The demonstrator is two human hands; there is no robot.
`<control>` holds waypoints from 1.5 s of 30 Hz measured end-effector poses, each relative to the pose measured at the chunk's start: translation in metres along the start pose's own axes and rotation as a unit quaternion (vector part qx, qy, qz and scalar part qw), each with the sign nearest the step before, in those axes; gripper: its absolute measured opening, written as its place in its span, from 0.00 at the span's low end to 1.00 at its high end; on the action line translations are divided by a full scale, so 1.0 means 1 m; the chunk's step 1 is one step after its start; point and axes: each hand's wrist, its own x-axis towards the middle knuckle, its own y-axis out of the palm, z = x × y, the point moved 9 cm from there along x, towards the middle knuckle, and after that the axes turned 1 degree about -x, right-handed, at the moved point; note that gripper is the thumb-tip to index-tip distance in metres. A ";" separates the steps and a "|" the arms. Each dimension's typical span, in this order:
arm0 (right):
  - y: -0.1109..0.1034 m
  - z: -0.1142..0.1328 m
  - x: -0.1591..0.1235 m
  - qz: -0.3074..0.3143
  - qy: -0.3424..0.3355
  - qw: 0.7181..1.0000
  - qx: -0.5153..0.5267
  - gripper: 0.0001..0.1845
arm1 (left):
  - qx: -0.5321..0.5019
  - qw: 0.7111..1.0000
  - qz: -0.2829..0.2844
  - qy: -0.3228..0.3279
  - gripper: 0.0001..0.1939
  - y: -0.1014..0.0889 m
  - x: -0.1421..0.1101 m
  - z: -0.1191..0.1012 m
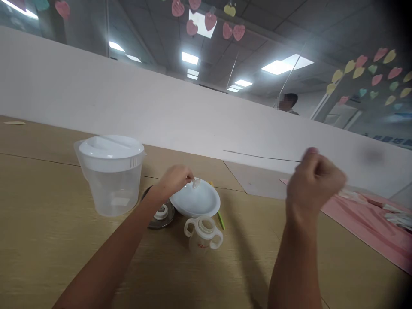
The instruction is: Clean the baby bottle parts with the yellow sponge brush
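My left hand (175, 181) reaches over the near left rim of a white bowl (198, 201). Its fingers pinch a small translucent piece, perhaps a silicone bottle nipple (196, 183). Under that wrist, a round metal dish (167, 221) is partly hidden; a white ring-shaped part (161, 212) lies in it. In front of the bowl stands an uncapped, two-handled baby bottle (204, 236). My right hand (313, 184) is raised at the right, well apart from these things, closed into a fist and slightly blurred. Its inside is hidden.
A lidded clear plastic pitcher (112, 184) stands left of the bowl. A green stick-like tool (221, 219) lies partly beneath the bowl's right side. Pink cloth (370, 227) with whitish items on it covers the table's right part. Behind the table runs a white wall (161, 111).
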 end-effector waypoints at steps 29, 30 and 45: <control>0.137 0.019 -0.082 0.406 0.010 0.914 -0.020 0.30 | -0.354 0.932 -0.008 0.075 0.13 -0.024 -0.010 -0.036; 0.125 0.034 -0.078 0.404 0.004 0.914 0.048 0.31 | -0.361 0.929 -0.001 0.084 0.13 -0.029 -0.013 -0.043; 0.044 0.094 -0.087 0.418 -0.184 0.883 -0.109 0.13 | -0.340 0.924 0.095 0.145 0.09 -0.033 -0.037 -0.091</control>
